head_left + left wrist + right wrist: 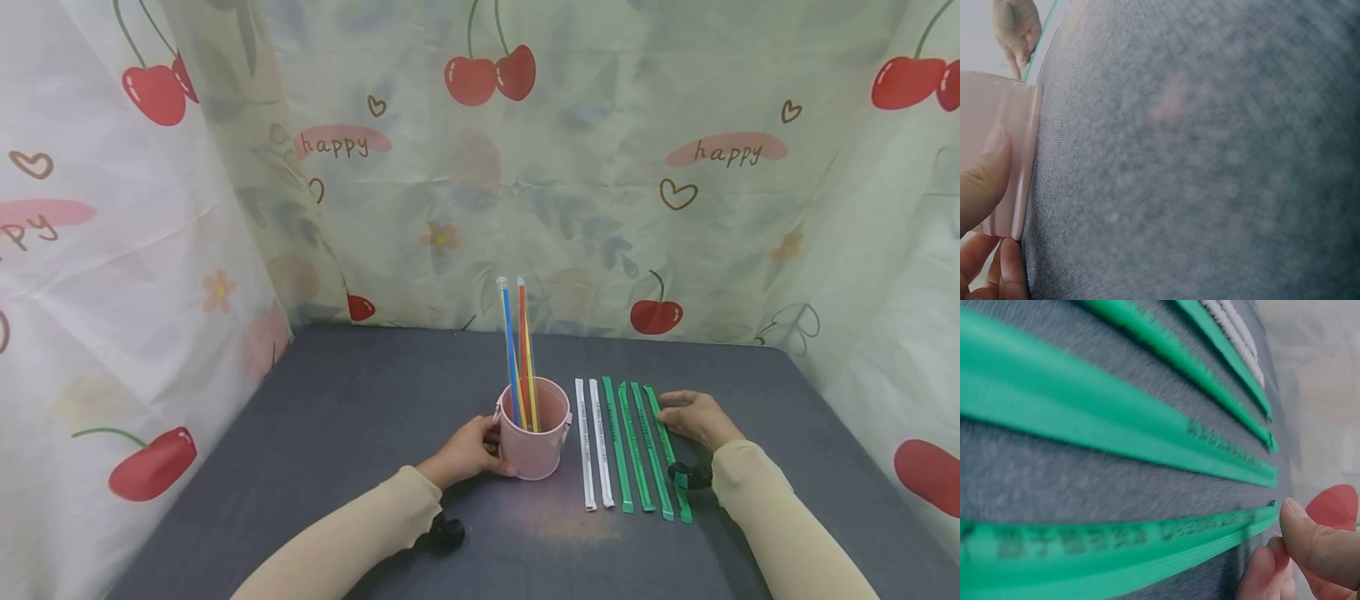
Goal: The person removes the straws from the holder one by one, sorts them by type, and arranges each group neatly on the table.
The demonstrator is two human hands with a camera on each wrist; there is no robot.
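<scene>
L hand (467,451) curled, gripping, R hand (693,417) flat, fingers relaxed

Soft, even, bright light; head view sharp, both wrist views blurred close-up.

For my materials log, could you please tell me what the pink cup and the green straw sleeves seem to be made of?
Pink cup: probably matte plastic, going by its smooth, even, dull wall. Green straw sleeves: likely paper, flat and matte with printed lettering; thin film is possible.
</scene>
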